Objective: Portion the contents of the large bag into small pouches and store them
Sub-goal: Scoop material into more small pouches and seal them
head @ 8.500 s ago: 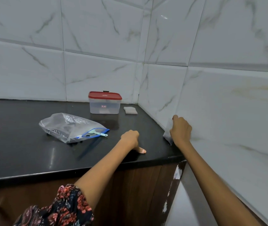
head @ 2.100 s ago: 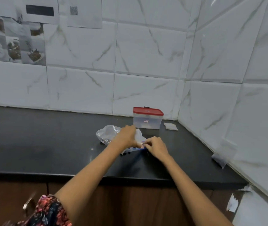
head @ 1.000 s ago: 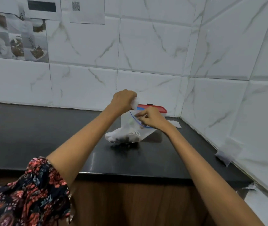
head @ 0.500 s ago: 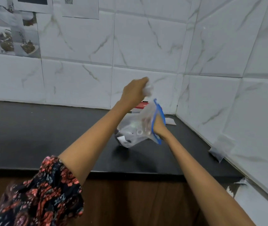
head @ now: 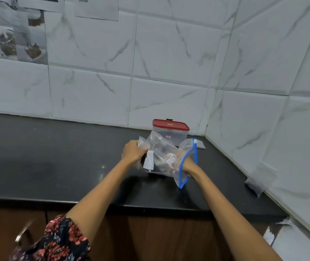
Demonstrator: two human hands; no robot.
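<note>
Left hand [head: 133, 153] grips the bag [head: 162, 157] just before the tub [head: 170, 133]; right hand [head: 187, 164] reaches inside its mouth, grip unclear. Soft, slippery film: best held at the rim.

Printed sheets [head: 16, 32] taped on marble tile wall [head: 169, 63]; wooden cabinet [head: 159, 238] below.

One head-worn wide-angle view looks forward and down from in front of the black counter [head: 56, 166], standing at its near edge. It faces the tiled corner behind the counter, with the walls bowed by the lens. Both forearms reach in from below the counter's edge.
</note>
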